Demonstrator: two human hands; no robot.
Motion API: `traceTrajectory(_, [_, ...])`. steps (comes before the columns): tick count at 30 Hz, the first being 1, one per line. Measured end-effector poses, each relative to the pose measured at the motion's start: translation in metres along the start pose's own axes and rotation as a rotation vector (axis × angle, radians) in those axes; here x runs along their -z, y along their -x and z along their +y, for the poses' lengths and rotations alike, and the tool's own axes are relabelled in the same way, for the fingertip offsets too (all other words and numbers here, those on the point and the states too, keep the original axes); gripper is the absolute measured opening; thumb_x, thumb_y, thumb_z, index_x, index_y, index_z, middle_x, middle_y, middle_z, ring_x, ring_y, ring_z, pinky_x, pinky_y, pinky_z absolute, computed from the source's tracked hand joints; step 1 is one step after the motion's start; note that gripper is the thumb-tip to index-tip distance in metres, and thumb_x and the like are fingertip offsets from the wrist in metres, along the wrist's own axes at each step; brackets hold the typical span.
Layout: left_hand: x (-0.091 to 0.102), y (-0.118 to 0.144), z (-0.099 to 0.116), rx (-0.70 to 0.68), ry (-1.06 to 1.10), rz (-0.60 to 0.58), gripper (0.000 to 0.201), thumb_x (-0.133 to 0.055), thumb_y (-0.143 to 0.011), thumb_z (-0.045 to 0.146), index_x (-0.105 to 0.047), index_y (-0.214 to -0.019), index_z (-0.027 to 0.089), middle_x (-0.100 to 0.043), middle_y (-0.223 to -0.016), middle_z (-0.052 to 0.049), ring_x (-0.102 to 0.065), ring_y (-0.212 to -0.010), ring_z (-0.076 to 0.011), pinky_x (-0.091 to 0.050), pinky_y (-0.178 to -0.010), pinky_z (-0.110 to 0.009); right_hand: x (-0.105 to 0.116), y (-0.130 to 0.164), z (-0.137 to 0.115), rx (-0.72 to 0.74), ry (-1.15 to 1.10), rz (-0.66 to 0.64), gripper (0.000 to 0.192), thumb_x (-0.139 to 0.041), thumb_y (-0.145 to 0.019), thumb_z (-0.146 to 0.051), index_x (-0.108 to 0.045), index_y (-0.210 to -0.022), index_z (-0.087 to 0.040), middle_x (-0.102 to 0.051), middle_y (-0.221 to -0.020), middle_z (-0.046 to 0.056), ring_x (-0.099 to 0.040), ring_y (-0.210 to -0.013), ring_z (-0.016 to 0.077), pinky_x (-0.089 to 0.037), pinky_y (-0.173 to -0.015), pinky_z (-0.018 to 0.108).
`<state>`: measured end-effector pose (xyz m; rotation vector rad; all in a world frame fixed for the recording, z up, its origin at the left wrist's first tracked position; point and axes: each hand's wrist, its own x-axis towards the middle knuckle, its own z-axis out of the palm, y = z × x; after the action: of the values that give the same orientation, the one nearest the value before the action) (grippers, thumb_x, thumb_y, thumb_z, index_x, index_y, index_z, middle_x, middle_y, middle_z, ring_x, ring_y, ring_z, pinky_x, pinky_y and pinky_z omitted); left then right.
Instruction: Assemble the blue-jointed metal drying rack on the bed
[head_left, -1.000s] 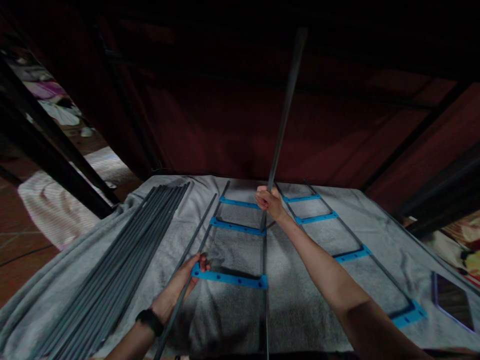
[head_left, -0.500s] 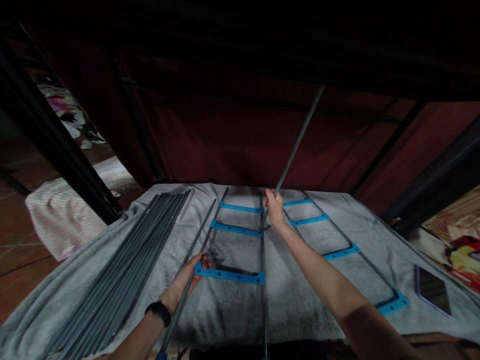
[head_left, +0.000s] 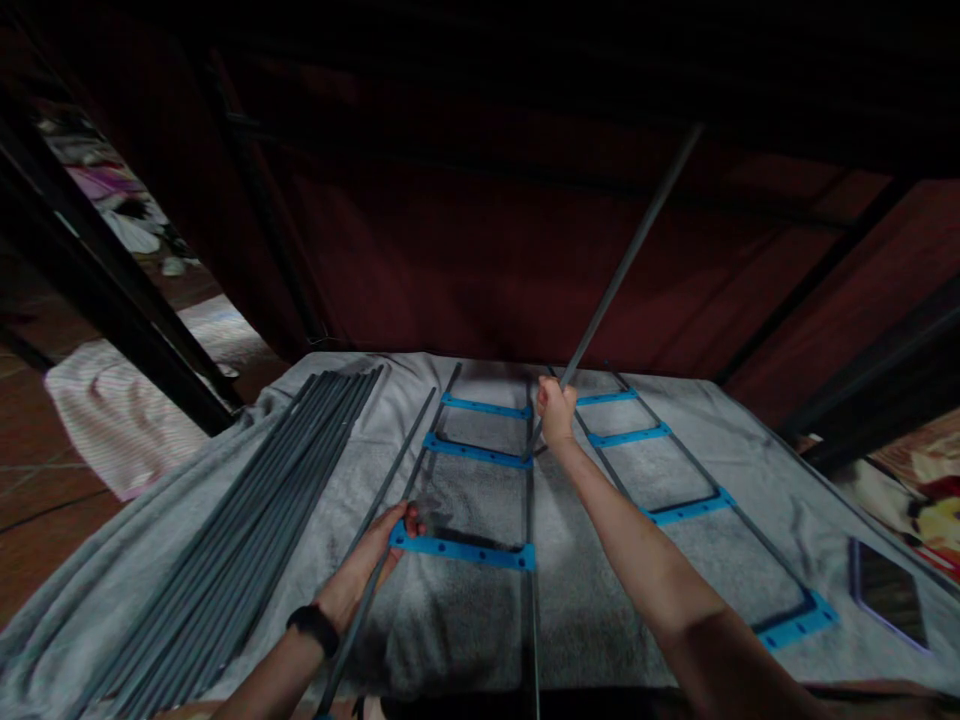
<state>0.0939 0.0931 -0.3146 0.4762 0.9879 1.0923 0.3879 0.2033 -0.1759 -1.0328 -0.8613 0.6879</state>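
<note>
My right hand (head_left: 556,412) is closed around a long grey rod (head_left: 634,250), which slants up and away over the cloth. The rod's lower end is near the right end of a blue crossbar (head_left: 478,450); whether it touches cannot be made out. My left hand (head_left: 381,548), with a black wristband, grips the left end of the nearest blue crossbar (head_left: 469,550), where a grey side rod (head_left: 360,620) passes. This crossbar and two farther ones span two grey rods like ladder rungs. A second ladder-like frame (head_left: 694,508) of blue crossbars and grey rods lies to the right.
A bundle of grey rods (head_left: 247,530) lies at the left on the grey blanket (head_left: 600,620). A phone (head_left: 889,592) rests at the right edge. Dark red fabric (head_left: 450,260) and dark metal posts (head_left: 135,290) stand around the blanket.
My right hand and its rod have shifted slightly right in the view, and the rod's far end sits higher. The view itself has moved a little. My left hand keeps its grip on the crossbar.
</note>
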Motion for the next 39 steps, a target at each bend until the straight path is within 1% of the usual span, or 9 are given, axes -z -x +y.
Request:
traceTrajectory(10, [-0.002, 0.003, 0.0, -0.002, -0.025, 0.029, 0.017, -0.072, -0.081, 0.024, -0.066, -0.07, 0.013, -0.066, -0.063, -0.003, -0.063, -0.057, -0.0124, -0.058, -0.074, -0.025, 0.015, 0.0, -0.005, -0.041, -0.036, -0.203, 0.041, -0.058, -0.073, -0.042, -0.03, -0.049, -0.025, -0.025, -0.04, -0.009, -0.021, -0.036, 0.0061, -0.017, -0.038, 0.022])
traceTrajectory(14, [-0.005, 0.009, 0.003, 0.007, -0.02, 0.021, 0.019, -0.07, -0.083, 0.025, -0.065, -0.069, 0.013, -0.065, -0.062, -0.002, -0.066, -0.06, -0.0132, -0.057, -0.073, -0.023, 0.015, -0.001, -0.009, -0.031, -0.018, -0.194, 0.04, -0.058, -0.074, -0.044, -0.033, -0.05, -0.025, -0.029, -0.04, -0.008, -0.026, -0.038, 0.007, -0.021, -0.039, 0.022])
traceTrajectory(16, [-0.007, 0.012, 0.005, 0.005, -0.021, 0.005, 0.017, -0.069, -0.084, 0.025, -0.066, -0.072, 0.013, -0.064, -0.06, -0.002, -0.067, -0.062, -0.0136, -0.057, -0.072, -0.023, 0.015, -0.001, -0.013, -0.023, -0.009, -0.183, 0.035, -0.059, -0.073, -0.044, -0.038, -0.053, -0.024, -0.037, -0.044, -0.007, -0.034, -0.041, 0.0083, -0.029, -0.042, 0.022])
traceTrajectory(19, [-0.008, 0.013, 0.007, 0.003, -0.032, 0.021, 0.017, -0.066, -0.087, 0.023, -0.066, -0.073, 0.012, -0.064, -0.06, -0.002, -0.067, -0.061, -0.0139, -0.057, -0.072, -0.023, 0.017, 0.0, -0.016, 0.003, -0.001, -0.146, 0.028, -0.062, -0.071, -0.044, -0.046, -0.062, -0.024, -0.05, -0.056, -0.005, -0.047, -0.054, 0.0111, -0.042, -0.055, 0.023])
traceTrajectory(22, [-0.01, 0.013, 0.011, 0.009, -0.047, 0.018, 0.018, -0.064, -0.088, 0.024, -0.067, -0.074, 0.012, -0.064, -0.06, -0.003, -0.068, -0.062, -0.0148, -0.057, -0.07, -0.023, 0.021, 0.001, -0.014, 0.02, 0.015, -0.056, 0.024, -0.064, -0.068, -0.043, -0.051, -0.075, -0.024, -0.054, -0.067, -0.005, -0.052, -0.066, 0.0131, -0.045, -0.065, 0.024])
traceTrajectory(26, [-0.014, 0.012, 0.03, 0.0, -0.106, -0.006, 0.021, -0.063, -0.089, 0.027, -0.067, -0.073, 0.012, -0.065, -0.062, -0.004, -0.069, -0.066, -0.016, -0.056, -0.069, -0.022, 0.029, 0.002, -0.006, -0.029, 0.007, 0.0, 0.033, -0.065, -0.065, -0.04, -0.054, -0.093, -0.025, -0.058, -0.078, -0.005, -0.056, -0.074, 0.0149, -0.045, -0.071, 0.026])
traceTrajectory(33, [-0.018, 0.014, 0.082, -0.032, -0.315, -0.029, 0.028, -0.068, -0.084, 0.037, -0.066, -0.07, 0.012, -0.065, -0.058, -0.005, -0.07, -0.067, -0.0192, -0.054, -0.064, -0.023, 0.059, 0.005, -0.003, -0.053, 0.01, -0.026, 0.038, -0.063, -0.062, -0.033, -0.056, -0.099, -0.025, -0.064, -0.086, -0.002, -0.058, -0.083, 0.0176, -0.044, -0.081, 0.032])
traceTrajectory(36, [-0.018, 0.015, 0.09, -0.043, -0.348, -0.009, 0.026, -0.068, -0.082, 0.037, -0.067, -0.075, 0.012, -0.064, -0.054, -0.004, -0.07, -0.064, -0.0189, -0.051, -0.059, -0.022, 0.073, 0.012, -0.003, -0.106, 0.002, -0.069, 0.046, -0.064, -0.06, -0.031, -0.056, -0.105, -0.027, -0.066, -0.092, -0.001, -0.059, -0.091, 0.02, -0.043, -0.085, 0.034])
traceTrajectory(39, [-0.016, 0.018, 0.088, -0.033, -0.357, 0.01, 0.027, -0.071, -0.078, 0.039, -0.066, -0.071, 0.013, -0.063, -0.054, -0.004, -0.07, -0.065, -0.0201, -0.05, -0.056, -0.022, 0.086, 0.022, 0.0, -0.189, -0.053, -0.072, 0.048, -0.064, -0.058, -0.028, -0.056, -0.105, -0.028, -0.067, -0.095, -0.002, -0.059, -0.094, 0.02, -0.044, -0.081, 0.032])
